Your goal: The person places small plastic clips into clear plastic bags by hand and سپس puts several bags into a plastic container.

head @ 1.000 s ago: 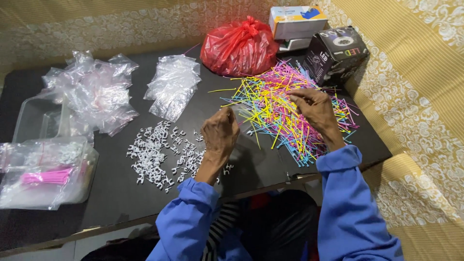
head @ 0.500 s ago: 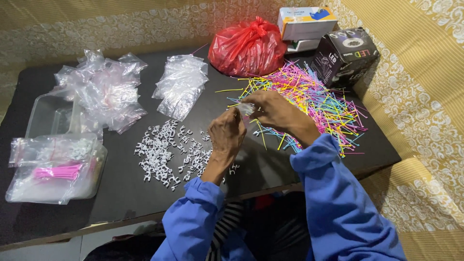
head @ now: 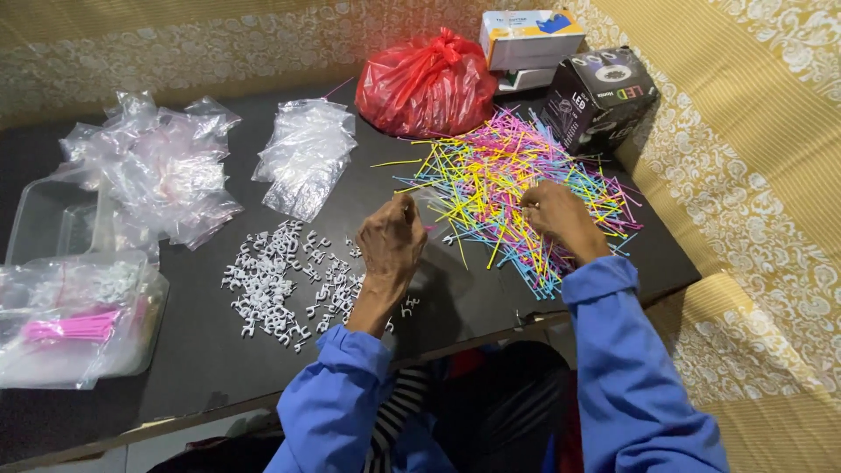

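My left hand (head: 392, 241) is raised over the black table (head: 201, 359), its fingers pinched on a small clear plastic bag (head: 432, 208). My right hand (head: 554, 217) rests knuckles-up on the pile of thin coloured sticks (head: 499, 175), with its fingers curled down onto some of them. A scatter of small white plastic clips (head: 279, 285) lies just left of my left hand. Both arms wear blue sleeves.
A red knotted bag (head: 425, 83), a black box (head: 597, 96) and a white-and-blue box (head: 528, 37) stand at the back right. Heaps of clear bags (head: 302, 153) (head: 153, 171) lie at the left, with clear tubs (head: 79, 320) holding pink sticks.
My right hand has left the bag at my left hand and gone back right onto the stick pile. My left hand has stayed in place with the bag.
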